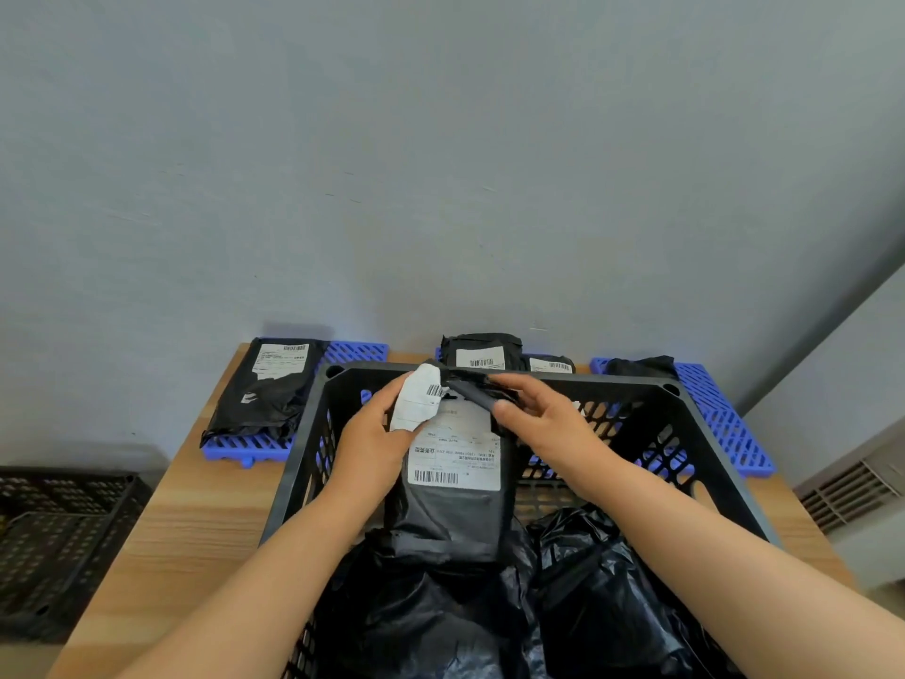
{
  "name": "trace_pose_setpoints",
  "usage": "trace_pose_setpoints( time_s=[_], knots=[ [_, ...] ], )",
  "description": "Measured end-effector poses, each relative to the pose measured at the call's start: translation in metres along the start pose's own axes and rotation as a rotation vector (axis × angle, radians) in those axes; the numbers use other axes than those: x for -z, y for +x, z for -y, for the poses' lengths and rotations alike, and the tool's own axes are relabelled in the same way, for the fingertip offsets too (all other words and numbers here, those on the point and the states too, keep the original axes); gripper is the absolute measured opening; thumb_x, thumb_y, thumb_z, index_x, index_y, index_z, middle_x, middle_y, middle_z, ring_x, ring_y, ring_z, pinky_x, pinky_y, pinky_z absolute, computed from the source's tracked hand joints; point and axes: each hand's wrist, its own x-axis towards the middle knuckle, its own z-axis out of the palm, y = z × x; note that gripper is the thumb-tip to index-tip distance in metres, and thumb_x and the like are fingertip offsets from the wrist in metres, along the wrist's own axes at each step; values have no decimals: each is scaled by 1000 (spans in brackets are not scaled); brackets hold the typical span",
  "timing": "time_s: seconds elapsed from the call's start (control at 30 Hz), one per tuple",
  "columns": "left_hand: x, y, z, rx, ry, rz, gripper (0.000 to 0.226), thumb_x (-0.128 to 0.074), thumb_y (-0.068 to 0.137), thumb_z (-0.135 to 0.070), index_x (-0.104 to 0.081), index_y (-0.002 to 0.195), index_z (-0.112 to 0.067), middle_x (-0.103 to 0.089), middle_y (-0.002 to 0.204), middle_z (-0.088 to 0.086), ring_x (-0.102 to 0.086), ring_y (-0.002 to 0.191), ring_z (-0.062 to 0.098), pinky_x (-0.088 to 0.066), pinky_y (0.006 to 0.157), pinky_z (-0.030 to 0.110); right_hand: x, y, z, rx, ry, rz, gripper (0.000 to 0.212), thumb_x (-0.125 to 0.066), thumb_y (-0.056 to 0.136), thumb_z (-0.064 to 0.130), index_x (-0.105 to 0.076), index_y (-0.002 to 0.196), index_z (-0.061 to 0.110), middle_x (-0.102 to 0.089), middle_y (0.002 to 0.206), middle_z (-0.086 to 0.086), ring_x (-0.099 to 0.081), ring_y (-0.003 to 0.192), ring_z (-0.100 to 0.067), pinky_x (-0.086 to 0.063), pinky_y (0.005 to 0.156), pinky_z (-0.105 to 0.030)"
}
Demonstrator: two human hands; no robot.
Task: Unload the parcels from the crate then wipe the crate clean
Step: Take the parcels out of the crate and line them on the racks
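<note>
With the left hand gripping the small parcel by its labelled end and the right hand pinching its dark end above the black crate, it should be lifted level, clear of the rim.

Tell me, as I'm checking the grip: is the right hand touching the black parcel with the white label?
Touching. In the head view the right hand pinches the top edge of the black parcel between thumb and fingers, no gap.
</note>
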Motion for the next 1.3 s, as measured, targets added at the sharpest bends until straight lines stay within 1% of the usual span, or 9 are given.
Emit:
trace_pose_setpoints(
  time_s=[0.1, 0.17, 0.27, 0.37, 0.43, 0.53, 0.67, 0.93, 1.3],
  knots=[
    [0, 2, -4, 7, -44, -35, 44, -59, 92, -13, -53, 113, -50, -58, 106, -29, -56, 91, -13, -47, 68, 9, 0, -2, -5, 17, -121, 122, 71, -71, 83, 26, -34, 140, 46, -45, 133, 23, -46, 118, 6, -40, 102, -22],
    [-1, 4, -7, 49, -67, -16, 38, -60, 91, -14, -55, 116, -43, -59, 107, -24, -58, 93, -6, -48, 69, 12, 0, 1, -8, 19, -81, 151, 85, -76, 78, 19, -29, 141, 50, -42, 138, 20, -46, 123, -2, -42, 104, -28],
    [-1, 6, -12, 151, -156, 138, 50, -68, 83, -9, -54, 116, -44, -63, 113, -14, -64, 98, 6, -54, 82, 26, 4, 9, -11, 24, 16, 106, 81, -77, 77, 11, -38, 136, 50, -46, 139, 12, -51, 122, -9, -50, 97, -35],
    [-5, 14, -18, 120, -24, 262, 81, -77, 75, -11, -36, 132, -54, -51, 125, -24, -54, 113, 3, -48, 94, 27, 18, 20, -13, 46, 61, 55, 74, -77, 77, 10, -45, 134, 46, -50, 135, 13, -51, 121, -6, -49, 98, -30],
    [-11, 22, -24, 101, 45, 232, 89, -77, 76, -16, -23, 135, -55, -42, 130, -28, -44, 119, -3, -41, 95, 20, 29, 27, -12, 57, 62, 40, 73, -76, 78, 9, -46, 134, 43, -51, 130, 16, -52, 117, -2, -50, 90, -21],
    [-20, 39, -30, 82, 135, 147, 101, -75, 77, -32, -3, 146, -46, -20, 154, -13, -22, 140, 8, -27, 113, 38, 50, 41, -5, 71, 100, 1, 71, -75, 78, 7, -47, 133, 43, -54, 127, 13, -56, 111, -2, -54, 82, -19],
    [-35, 63, -43, -22, 354, 113, 96, -70, 79, -41, -1, 146, -47, -7, 157, -13, -5, 144, 10, -14, 117, 42, 88, 74, 5, 65, 235, -155, 67, -72, 79, 1, -50, 131, 37, -59, 118, 9, -61, 108, -16, -55, 89, -39],
    [-79, 117, -31, -171, 1001, 163, 83, -47, 85, -63, -1, 149, -38, -3, 159, -3, 3, 145, 17, -4, 116, 44, 160, 148, -4, 111, 151, -358, 68, -68, 83, -1, -42, 140, 24, -54, 118, 8, -56, 104, -12, -49, 86, -27],
    [-113, 156, -7, -163, 1320, 214, 72, -14, 87, -70, -8, 150, -34, -15, 157, -1, 7, 145, 18, 0, 116, 50, 209, 226, -90, -75, -304, -171, 72, -71, 81, 6, -39, 143, 24, -51, 136, -7, -51, 119, -27, -43, 102, -42]
  ],
)
